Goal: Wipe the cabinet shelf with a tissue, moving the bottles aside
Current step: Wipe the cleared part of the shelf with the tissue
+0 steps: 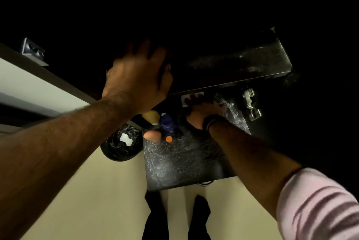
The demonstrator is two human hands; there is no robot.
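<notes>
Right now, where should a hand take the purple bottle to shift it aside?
Take the purple bottle round its ribbed body, coming from the near side. It stands upright with other bottles close on its left, and the right hand works just to its right.

Purple bottle [168, 123], orange cap [169, 139], pink striped sleeve [318, 204].

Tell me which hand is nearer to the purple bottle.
Right. The right hand rests on the shelf just beside the purple bottle; the left hand is raised above it.
</notes>
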